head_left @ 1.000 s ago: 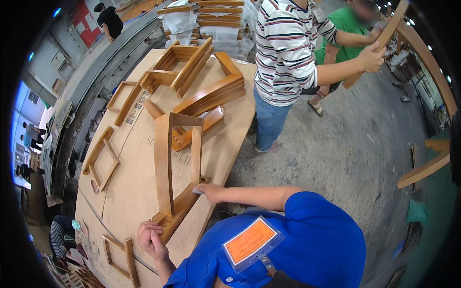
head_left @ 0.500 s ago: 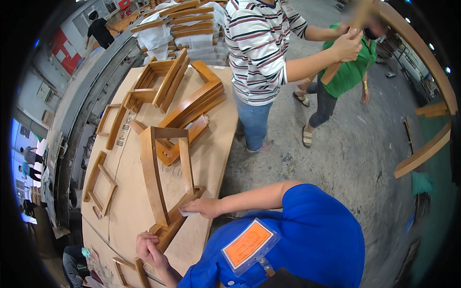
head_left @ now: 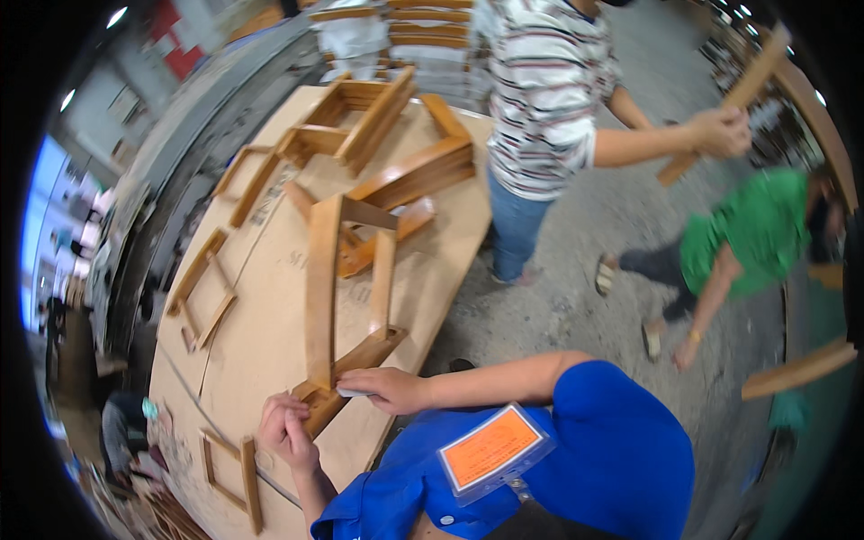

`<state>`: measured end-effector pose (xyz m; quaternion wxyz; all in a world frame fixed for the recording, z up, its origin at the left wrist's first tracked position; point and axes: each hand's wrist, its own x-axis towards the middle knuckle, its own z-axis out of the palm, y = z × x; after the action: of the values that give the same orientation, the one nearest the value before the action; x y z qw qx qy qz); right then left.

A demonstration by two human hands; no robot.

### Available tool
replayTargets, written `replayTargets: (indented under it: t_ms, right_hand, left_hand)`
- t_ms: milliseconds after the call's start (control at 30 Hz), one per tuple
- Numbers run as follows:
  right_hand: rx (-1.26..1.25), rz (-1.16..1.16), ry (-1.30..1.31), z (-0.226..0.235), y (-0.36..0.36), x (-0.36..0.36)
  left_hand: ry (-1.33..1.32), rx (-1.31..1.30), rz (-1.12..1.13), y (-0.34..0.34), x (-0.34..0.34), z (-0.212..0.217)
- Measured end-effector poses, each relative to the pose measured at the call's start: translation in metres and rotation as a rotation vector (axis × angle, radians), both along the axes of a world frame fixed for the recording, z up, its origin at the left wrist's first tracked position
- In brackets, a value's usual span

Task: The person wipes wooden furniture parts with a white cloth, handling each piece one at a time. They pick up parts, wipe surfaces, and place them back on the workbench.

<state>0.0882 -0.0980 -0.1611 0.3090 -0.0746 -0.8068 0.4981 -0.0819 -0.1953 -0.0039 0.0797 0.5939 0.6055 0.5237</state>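
Observation:
An orange-brown wooden frame point(head_left: 320, 297) stands on the table before me, its two uprights rising from a thick bottom rail with holes. My left hand point(head_left: 290, 430) is closed at the near end of that rail, its fingers curled against the wood. Closed on a thin pale grey sheet point(head_left: 355, 392), my right hand point(head_left: 392, 389) presses beside the foot of the nearer upright. The sheet's kind cannot be made out, and the fingers hide part of it.
More wooden frames point(head_left: 360, 121) lie stacked at the table's point(head_left: 261, 342) far end, with smaller frames point(head_left: 202, 288) along its left side. A co-worker in a striped shirt point(head_left: 544, 99) holds a wooden piece point(head_left: 760, 67); another person in green point(head_left: 747, 234) bends at the right.
My right hand has slid with the sheet along the rail toward my left hand. The view has shifted. The person in green has bent down; the striped-shirt co-worker's wooden piece has moved right.

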Motion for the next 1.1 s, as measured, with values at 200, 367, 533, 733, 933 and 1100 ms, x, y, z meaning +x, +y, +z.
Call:
replayTargets:
  t_ms: [200,367,533,733,933,1100]
  right_hand:
    - [-0.363,-0.119,-0.497,-0.086,0.036,0.013]
    - [-0.058,0.011,-0.500,-0.129,0.062,0.022]
    - [0.047,0.084,-0.525,-0.098,0.078,0.028]
    - [-0.022,0.236,-0.705,-0.121,0.102,0.064]
    - [-0.111,0.391,-0.869,-0.140,0.103,0.051]
    - [-0.124,0.584,-0.914,-0.136,0.103,0.033]
  left_hand:
    - [-0.026,0.085,0.001,-0.002,-0.005,-0.005]
    - [0.067,0.009,0.174,-0.032,-0.017,-0.027]
    - [-0.211,-0.188,0.479,-0.081,-0.024,-0.059]
    - [-0.295,-0.267,0.835,-0.146,-0.034,-0.146]
    - [-1.098,-0.237,1.119,-0.179,-0.060,-0.232]
    - [-0.165,-0.312,1.712,-0.164,-0.078,-0.278]
